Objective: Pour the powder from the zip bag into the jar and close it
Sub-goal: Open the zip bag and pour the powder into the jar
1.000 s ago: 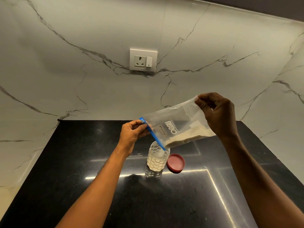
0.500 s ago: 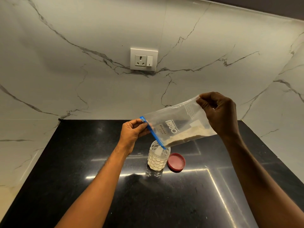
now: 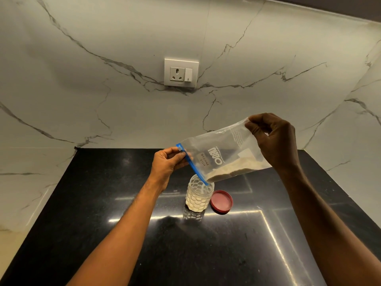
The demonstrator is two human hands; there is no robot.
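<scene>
A clear zip bag (image 3: 224,151) with a blue zip strip hangs tilted over the jar, its open corner down at the jar's mouth. Pale powder lies along the bag's lower edge and runs into the jar. My left hand (image 3: 167,164) pinches the blue zip end on the left. My right hand (image 3: 272,139) holds the bag's raised bottom corner on the right. The clear patterned jar (image 3: 199,198) stands upright on the black counter, roughly two-thirds full of white powder. Its red lid (image 3: 221,201) lies flat beside it on the right, touching or nearly touching it.
The black polished counter (image 3: 123,203) runs back to a white marble wall with a socket and switch plate (image 3: 181,72). Marble walls close in the left and right sides.
My right hand has lifted the bag's bottom corner slightly, tilting the bag a little steeper. The powder in the bag has slid further towards the open corner. The jar and lid have not moved.
</scene>
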